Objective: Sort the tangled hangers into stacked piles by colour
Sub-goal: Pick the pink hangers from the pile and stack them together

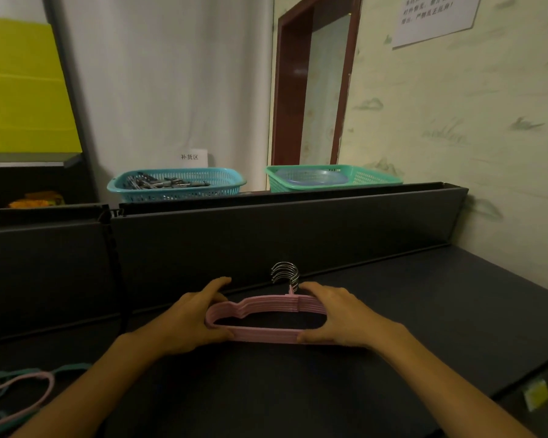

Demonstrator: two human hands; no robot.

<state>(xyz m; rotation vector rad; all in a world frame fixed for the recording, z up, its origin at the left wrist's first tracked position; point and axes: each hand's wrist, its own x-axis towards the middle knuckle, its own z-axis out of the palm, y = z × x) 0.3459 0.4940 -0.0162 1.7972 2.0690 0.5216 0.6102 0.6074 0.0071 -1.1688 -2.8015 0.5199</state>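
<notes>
Both hands clasp a stack of pink hangers (266, 317) lying on the dark table (424, 311): left hand (187, 320) curled round its left end, right hand (339, 317) round its right. Loose pink and teal hangers (16, 390) lie far left.

Dim, greenish indoor light. The dark table (393, 311) swallows most detail and shadows stay soft. Wide-angle bending curves the edges, strongest at 3 and 9 o'clock. Slightly soft focus throughout; the wall notice (437, 17) at 1 o'clock is blurred.
</notes>
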